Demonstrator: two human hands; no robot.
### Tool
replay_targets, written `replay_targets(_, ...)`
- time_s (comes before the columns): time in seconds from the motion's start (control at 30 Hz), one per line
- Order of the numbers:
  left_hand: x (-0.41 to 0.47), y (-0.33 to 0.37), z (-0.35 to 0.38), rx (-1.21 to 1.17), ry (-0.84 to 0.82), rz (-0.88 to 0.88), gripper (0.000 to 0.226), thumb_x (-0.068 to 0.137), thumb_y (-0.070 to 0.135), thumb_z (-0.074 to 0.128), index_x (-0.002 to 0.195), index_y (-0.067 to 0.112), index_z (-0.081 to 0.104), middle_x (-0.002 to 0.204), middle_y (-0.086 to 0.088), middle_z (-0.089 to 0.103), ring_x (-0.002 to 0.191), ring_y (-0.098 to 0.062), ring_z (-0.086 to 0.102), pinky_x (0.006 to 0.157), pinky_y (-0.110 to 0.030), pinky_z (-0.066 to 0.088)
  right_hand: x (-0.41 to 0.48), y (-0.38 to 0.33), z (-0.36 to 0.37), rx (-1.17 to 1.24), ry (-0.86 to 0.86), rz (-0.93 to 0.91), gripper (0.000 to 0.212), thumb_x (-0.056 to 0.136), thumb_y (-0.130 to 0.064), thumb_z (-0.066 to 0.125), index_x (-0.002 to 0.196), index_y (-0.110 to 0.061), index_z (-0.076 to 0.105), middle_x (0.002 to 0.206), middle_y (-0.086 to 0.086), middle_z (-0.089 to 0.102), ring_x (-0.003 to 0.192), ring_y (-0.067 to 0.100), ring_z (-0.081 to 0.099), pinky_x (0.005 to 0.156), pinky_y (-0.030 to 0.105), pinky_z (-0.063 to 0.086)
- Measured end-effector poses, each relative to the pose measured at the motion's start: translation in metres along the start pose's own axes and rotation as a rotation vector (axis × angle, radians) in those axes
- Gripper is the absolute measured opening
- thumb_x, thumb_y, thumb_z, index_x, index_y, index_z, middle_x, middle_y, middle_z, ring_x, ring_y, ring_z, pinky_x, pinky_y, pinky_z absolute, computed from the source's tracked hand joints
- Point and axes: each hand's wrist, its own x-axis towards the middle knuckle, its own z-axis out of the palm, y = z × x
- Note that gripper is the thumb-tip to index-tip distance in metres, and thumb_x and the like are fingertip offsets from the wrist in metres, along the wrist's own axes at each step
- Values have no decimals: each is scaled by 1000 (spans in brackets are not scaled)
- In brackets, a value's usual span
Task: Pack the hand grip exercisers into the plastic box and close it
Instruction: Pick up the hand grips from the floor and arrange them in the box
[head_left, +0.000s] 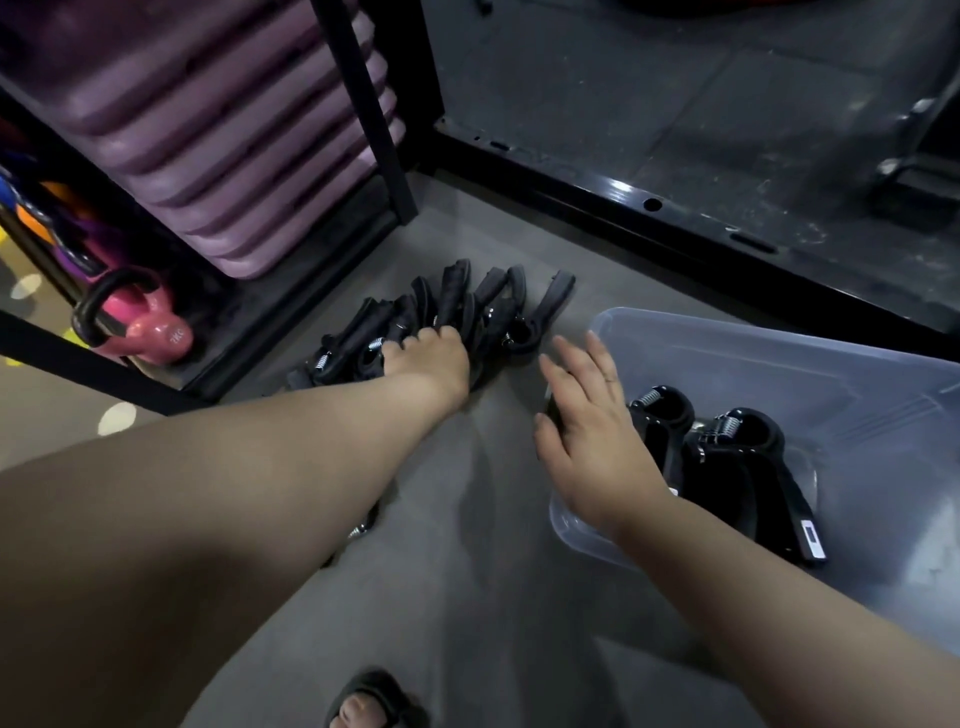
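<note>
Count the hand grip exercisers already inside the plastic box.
2. One exerciser lies beside the right hand; the other exerciser sits next to it, mid plastic box. The hand may hide more.

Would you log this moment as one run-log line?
left hand: grips floor exercisers | right hand: flat, above plastic box rim | boxed exercisers: some inside

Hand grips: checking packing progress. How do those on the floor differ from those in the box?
The floor grips form a bigger pile, leaning in a row; the boxed grips are few, lying in the clear box. The left hand holds the floor grips, not the boxed grips. Both are black with springs.
</note>
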Motion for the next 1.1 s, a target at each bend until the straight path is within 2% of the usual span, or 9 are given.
replay_targets(0.17,10,-12,-4,70,-7,-18,54,86,14,57,138,12,43,139,-11,44,132,-32,40,107,-44,34,0,2,4,34,18,-8,55,92,-25,44,145,-10,43,159,-3,24,150,11,-5,121,36,12)
replay_targets(0.33,14,-15,3,60,92,54,39,93,23,58,131,14,50,129,-9,52,123,-32,46,100,-41,38,1,1,4,41,26,3,53,92,-22,46,144,-12,44,159,-4,24,150,9,-6,119,33,13)
replay_targets(0.43,13,-18,8,24,200,158,28,100,31,49,123,16,52,125,-7,55,122,-30,48,107,-43,31,1,0,3,30,26,11,52,94,-19,49,146,-13,42,159,-6,22,149,7,-8,116,30,12)
replay_targets(0.53,8,-17,11,-76,229,231,26,103,34,41,119,16,50,123,-7,57,121,-28,52,116,-45,20,1,-1,3,12,23,17,53,94,-20,48,146,-13,41,159,-6,21,149,7,-8,115,31,13)
replay_targets(0.63,-1,-11,5,-152,314,319,31,103,39,40,117,15,51,120,-8,59,116,-29,55,113,-41,27,1,-4,2,-5,13,28,53,95,-21,48,146,-14,41,160,-6,21,149,7,-8,116,32,15)
replay_targets(0.77,-18,-3,-6,-643,176,205,32,101,46,41,111,17,52,107,-6,64,99,-31,61,88,-43,49,0,-8,-6,-27,-36,41,53,97,-23,46,149,-15,37,161,-9,15,148,4,-13,118,30,11)
replay_targets(0.87,-21,-1,-11,-823,135,118,31,103,40,39,104,13,55,102,-8,64,99,-30,61,90,-37,48,-3,-10,-11,-30,-41,21,53,96,-21,48,148,-13,39,162,-6,16,149,8,-10,116,24,5)
replay_targets(1.0,-30,-1,-26,-1115,15,10,44,103,41,39,77,11,58,75,-11,60,71,-29,62,67,-39,54,-11,-11,-15,-7,-51,5,51,96,-19,51,146,-11,43,161,-3,21,151,11,-5,116,22,3)
replay_targets(1.1,-37,-4,-35,-1401,-94,-123,34,97,32,47,89,7,67,79,-20,64,67,-33,63,69,-46,57,-19,-12,-15,2,-68,-2,50,97,-19,48,146,-10,42,161,-2,21,150,10,-6,117,21,0)
